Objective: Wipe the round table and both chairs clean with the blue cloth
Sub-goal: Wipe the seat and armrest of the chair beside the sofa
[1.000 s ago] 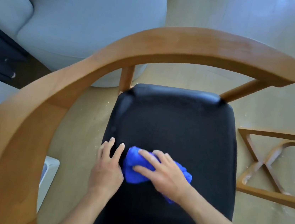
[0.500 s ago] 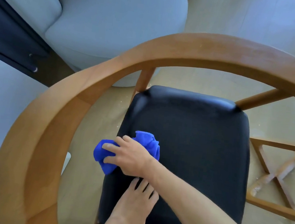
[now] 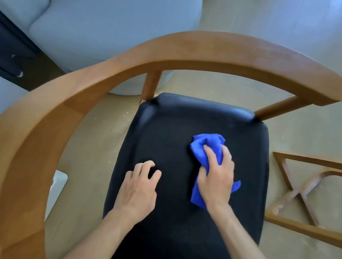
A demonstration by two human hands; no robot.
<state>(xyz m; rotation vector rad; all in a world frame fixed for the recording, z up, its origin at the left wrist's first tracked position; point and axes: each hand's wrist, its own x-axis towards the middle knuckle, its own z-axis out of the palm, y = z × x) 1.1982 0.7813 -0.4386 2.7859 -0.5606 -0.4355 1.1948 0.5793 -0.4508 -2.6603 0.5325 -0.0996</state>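
Cloth work is going on at the black seat (image 3: pixel 175 226) of the wooden chair (image 3: pixel 218 49), which fills the middle of the frame. The right hand (image 3: pixel 216 175) lies on top of the bunched blue cloth (image 3: pixel 207 144), right of centre on the seat, with the fingers curled over it and pressing it down; I judge this hold keeps the cloth from slipping during a stroke. The left hand (image 3: pixel 139 188) rests on the seat at lower centre-left, holding nothing, its fingers loosely bent and the tips on the cushion, probably to steady the body and the chair.

Half a second ago the cloth was at the left edge of the seat, partly over the edge, and the right arm crossed above the left hand. Now the cloth is on the right half and the arms are uncrossed. The round table itself is not in view; only a crossed wooden frame (image 3: pixel 300 194) stands at the right edge.
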